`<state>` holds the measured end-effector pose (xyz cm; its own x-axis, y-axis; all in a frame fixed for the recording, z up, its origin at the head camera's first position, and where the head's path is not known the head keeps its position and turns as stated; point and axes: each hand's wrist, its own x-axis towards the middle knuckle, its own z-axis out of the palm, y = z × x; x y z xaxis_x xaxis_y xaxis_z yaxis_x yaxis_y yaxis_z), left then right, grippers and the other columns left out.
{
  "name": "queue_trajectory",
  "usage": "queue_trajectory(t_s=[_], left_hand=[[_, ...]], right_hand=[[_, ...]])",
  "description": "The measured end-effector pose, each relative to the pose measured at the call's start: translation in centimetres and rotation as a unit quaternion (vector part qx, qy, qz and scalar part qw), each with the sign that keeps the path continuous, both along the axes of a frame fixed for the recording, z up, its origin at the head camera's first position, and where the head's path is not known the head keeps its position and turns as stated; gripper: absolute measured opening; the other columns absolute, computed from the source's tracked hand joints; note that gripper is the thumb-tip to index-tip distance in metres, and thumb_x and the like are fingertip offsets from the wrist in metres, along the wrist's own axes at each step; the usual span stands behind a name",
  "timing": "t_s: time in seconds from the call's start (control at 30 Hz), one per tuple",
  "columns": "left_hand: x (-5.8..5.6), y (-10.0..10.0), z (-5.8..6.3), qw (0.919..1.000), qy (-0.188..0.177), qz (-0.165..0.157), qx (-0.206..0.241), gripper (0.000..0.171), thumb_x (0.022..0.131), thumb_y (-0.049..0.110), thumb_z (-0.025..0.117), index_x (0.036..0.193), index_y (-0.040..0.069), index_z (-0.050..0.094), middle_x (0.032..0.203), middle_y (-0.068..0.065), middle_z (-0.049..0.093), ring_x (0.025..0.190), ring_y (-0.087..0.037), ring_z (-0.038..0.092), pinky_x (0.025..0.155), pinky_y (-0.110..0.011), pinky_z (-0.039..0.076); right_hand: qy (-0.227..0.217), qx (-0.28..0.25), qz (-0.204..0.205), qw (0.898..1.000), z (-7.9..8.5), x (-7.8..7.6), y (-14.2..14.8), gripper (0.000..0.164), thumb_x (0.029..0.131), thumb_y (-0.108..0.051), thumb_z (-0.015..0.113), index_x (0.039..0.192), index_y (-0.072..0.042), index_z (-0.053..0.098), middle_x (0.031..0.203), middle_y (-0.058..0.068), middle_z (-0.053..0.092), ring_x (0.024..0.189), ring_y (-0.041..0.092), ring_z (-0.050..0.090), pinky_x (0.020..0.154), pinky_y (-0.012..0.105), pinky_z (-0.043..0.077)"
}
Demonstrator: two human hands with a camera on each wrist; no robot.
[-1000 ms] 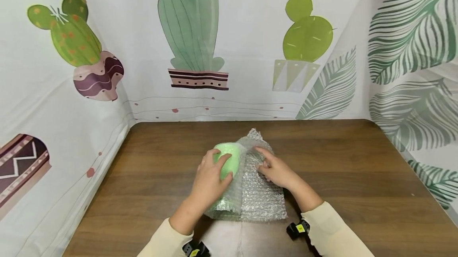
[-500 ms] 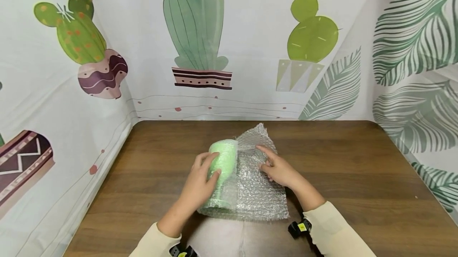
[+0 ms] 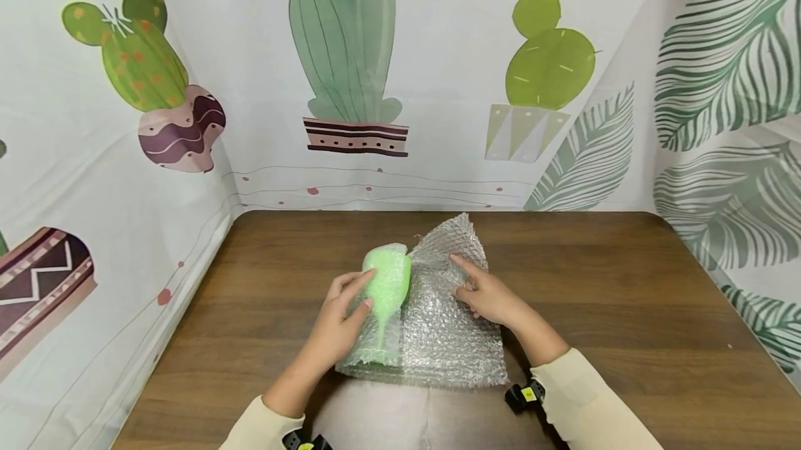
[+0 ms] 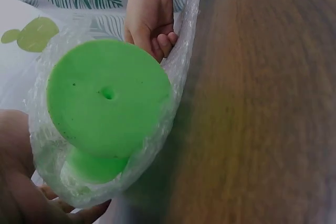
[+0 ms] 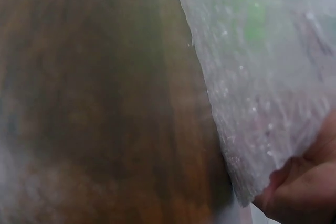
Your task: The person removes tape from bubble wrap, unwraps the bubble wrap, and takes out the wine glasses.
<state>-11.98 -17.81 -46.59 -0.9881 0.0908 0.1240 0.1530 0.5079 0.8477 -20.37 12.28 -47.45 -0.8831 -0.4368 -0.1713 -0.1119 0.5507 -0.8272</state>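
Observation:
A green plastic goblet (image 3: 386, 286) lies on its side, wrapped in clear bubble wrap (image 3: 450, 328). Its round foot faces the camera in the left wrist view, where the wrap curves around the goblet (image 4: 107, 98). My left hand (image 3: 341, 318) holds the wrapped goblet from the left, thumb and index finger on the cup; its other fingers are partly hidden. On the right, my right hand (image 3: 484, 293) grips the bubble wrap's loose side, index finger stretched out over it. The right wrist view shows that right hand (image 5: 304, 190) at a corner of the sheet.
Under everything is a brown wooden table (image 3: 594, 283). A pale sheet (image 3: 382, 415) lies at the near edge, in front of the wrap. A printed cloth (image 3: 438, 53) with cacti and leaves hangs behind and at both sides.
My left hand and the goblet have shifted left, and more of the bubble wrap lies spread between the hands. The wrap's far corner stands up farther right. My right hand has barely moved.

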Motion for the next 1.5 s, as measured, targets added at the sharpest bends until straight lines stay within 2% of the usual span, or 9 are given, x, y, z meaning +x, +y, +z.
queue_trajectory(t_s=[0.27,0.43,0.63,0.73,0.87,1.0,1.13,1.27,1.5], left_hand=[[-0.2,-0.7,-0.8,0.9988,0.000,0.032,0.036,0.053,0.102,0.011,0.057,0.151,0.027,0.044,0.152,-0.012,0.042,0.144,-0.037,0.039,0.115,-0.064,0.033],[-0.5,-1.2,-1.4,0.9944,-0.022,0.063,0.082,0.049,0.103,0.008,0.053,0.148,0.026,0.045,0.156,-0.010,0.040,0.150,-0.033,0.032,0.122,-0.060,0.024],[-0.9,-1.5,-2.0,0.9819,-0.046,0.090,0.160,0.046,0.105,0.005,0.047,0.147,0.022,0.046,0.150,-0.009,0.049,0.134,-0.026,0.049,0.108,-0.041,0.043],[-1.0,-1.6,-2.2,0.9759,-0.049,0.105,0.185,0.044,0.104,0.003,0.045,0.147,0.017,0.046,0.152,-0.011,0.047,0.133,-0.026,0.047,0.108,-0.037,0.041],[-1.2,-1.9,-2.4,0.9660,-0.057,0.123,0.220,0.043,0.104,0.000,0.042,0.145,0.010,0.046,0.152,-0.014,0.047,0.138,-0.028,0.043,0.115,-0.044,0.035],[-1.2,-2.4,-2.5,0.9561,-0.081,0.139,0.245,0.041,0.104,0.000,0.040,0.144,0.009,0.046,0.150,-0.011,0.049,0.135,-0.021,0.045,0.111,-0.035,0.037],[-1.3,-2.7,-2.6,0.9420,-0.100,0.150,0.283,0.039,0.104,0.002,0.039,0.143,0.007,0.044,0.144,-0.011,0.051,0.120,-0.012,0.053,0.097,-0.022,0.045],[-1.4,-3.0,-2.6,0.9207,-0.123,0.157,0.335,0.037,0.105,0.004,0.041,0.142,0.004,0.042,0.134,-0.009,0.055,0.108,-0.006,0.059,0.090,-0.021,0.051],[-1.6,-3.9,-2.3,0.8700,-0.175,0.168,0.430,0.028,0.107,0.005,0.037,0.135,0.006,0.042,0.118,0.004,0.056,0.103,-0.002,0.060,0.088,-0.020,0.053]], right_hand=[[-0.012,0.019,-0.001,1.000,0.4,0.0,-0.1,0.077,0.098,-0.015,0.061,0.163,-0.016,0.019,0.061,0.001,0.047,0.050,0.016,0.050,0.051,0.032,0.051],[-0.022,0.031,0.000,0.999,0.7,-0.1,-0.2,0.077,0.099,-0.017,0.061,0.163,-0.015,0.018,0.059,0.000,0.046,0.049,0.015,0.048,0.051,0.032,0.052],[-0.033,0.037,0.000,0.999,0.8,-0.4,-0.2,0.077,0.100,-0.017,0.060,0.163,-0.015,0.016,0.058,-0.002,0.043,0.049,0.014,0.047,0.054,0.033,0.054],[-0.037,0.040,-0.005,0.998,0.7,-0.5,-0.2,0.077,0.100,-0.016,0.060,0.163,-0.016,0.016,0.057,-0.001,0.044,0.049,0.014,0.046,0.055,0.034,0.054],[-0.043,0.041,-0.005,0.998,0.7,-0.6,-0.3,0.078,0.100,-0.017,0.060,0.163,-0.015,0.015,0.058,-0.001,0.045,0.050,0.014,0.047,0.056,0.034,0.054],[-0.053,0.039,-0.008,0.998,0.8,-0.7,-0.4,0.079,0.099,-0.017,0.060,0.163,-0.014,0.015,0.057,-0.002,0.044,0.049,0.013,0.045,0.057,0.034,0.056],[-0.061,0.039,-0.011,0.997,0.9,-0.8,-0.4,0.080,0.099,-0.018,0.061,0.163,-0.012,0.015,0.055,-0.003,0.041,0.048,0.011,0.042,0.058,0.034,0.057],[-0.063,0.041,-0.004,0.997,1.1,-1.0,-0.3,0.080,0.098,-0.019,0.061,0.162,-0.007,0.015,0.052,-0.004,0.040,0.046,0.011,0.041,0.058,0.034,0.057],[-0.083,0.046,-0.002,0.996,1.2,-1.4,-0.3,0.081,0.100,-0.023,0.061,0.162,-0.005,0.012,0.049,-0.005,0.037,0.044,0.010,0.037,0.056,0.033,0.057]])
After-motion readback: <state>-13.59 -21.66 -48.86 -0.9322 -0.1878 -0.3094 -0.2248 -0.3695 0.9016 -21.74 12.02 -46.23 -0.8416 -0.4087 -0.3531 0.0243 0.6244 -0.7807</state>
